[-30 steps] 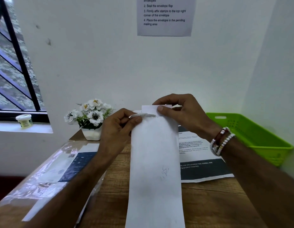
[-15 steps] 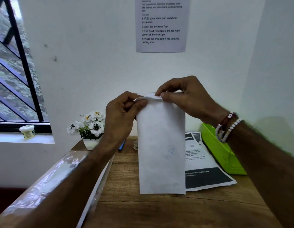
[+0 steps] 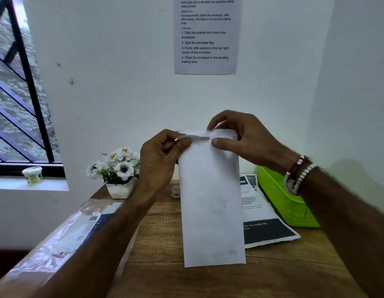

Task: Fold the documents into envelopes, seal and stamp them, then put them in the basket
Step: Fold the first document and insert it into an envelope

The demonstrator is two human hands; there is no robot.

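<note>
Both hands, left (image 3: 160,157) and right (image 3: 240,136), pinch the top edge of the envelope (image 3: 210,203), which hangs long axis vertical above the tabletop (image 3: 165,254).

A white envelope (image 3: 211,203) is held upright above a wooden table (image 3: 165,265), long side vertical; the left hand (image 3: 160,162) pinches its top left corner, and the right hand (image 3: 240,136) pinches the top right edge, thumb in front, fingers curled behind; beaded bracelets (image 3: 298,175) circle the right wrist; printed documents (image 3: 266,224) lie flat on the table behind the envelope, just beside a green basket (image 3: 283,201) at the right; a white pot of flowers (image 3: 117,171) stands at the back left; a clear plastic packet (image 3: 64,239) lies along the left edge; an instruction sheet (image 3: 206,35) hangs on the wall; a small jar (image 3: 32,175) sits on the windowsill.
</note>
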